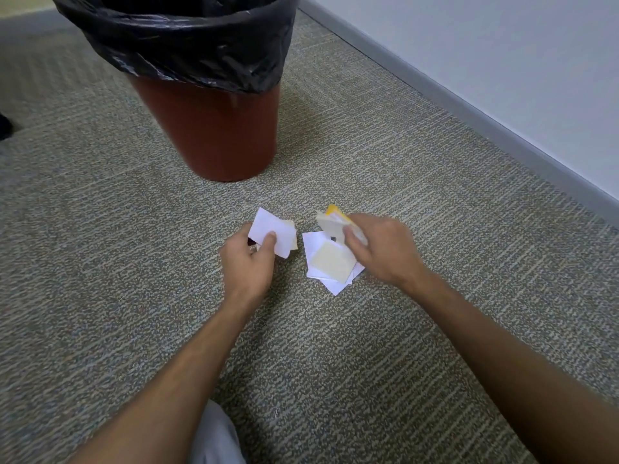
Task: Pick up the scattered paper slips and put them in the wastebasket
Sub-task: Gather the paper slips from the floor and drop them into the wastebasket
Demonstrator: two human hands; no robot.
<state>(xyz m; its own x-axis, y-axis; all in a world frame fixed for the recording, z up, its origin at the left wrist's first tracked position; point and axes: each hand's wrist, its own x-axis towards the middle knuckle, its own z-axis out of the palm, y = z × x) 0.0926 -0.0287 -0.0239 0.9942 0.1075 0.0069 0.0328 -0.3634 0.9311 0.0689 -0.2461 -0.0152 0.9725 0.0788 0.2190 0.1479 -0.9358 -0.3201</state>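
Carpet [100,229] of a grey-beige weave is spread across the floor. At the far left edge a dark object [5,125] is cut off by the frame and cannot be identified. Toward the upper left a reddish-brown wastebasket [217,135] is stood upright on the carpet, and its rim is wrapped by a black bin liner [187,45].

Nearer the camera, a few white paper slips [273,234] are pinched in the grip of the left hand [249,259], thumb on top and fingers curled beneath; a cream slip is seen behind them at the right edge. These slips are held just above the carpet, in front of the wastebasket and apart from it.

Just to the right a small pile of paper slips [330,261] is left lying on the carpet, white sheets below and a cream square on top. Above that pile a bundle of cream and yellow slips [331,222] is grasped by the right hand [385,252], whose fingers are curled round it.

Along the right a grey baseboard [469,105] is run beneath a pale wall [502,45]. At the bottom centre a patch of light grey cloth [214,437] is seen between the forearms.
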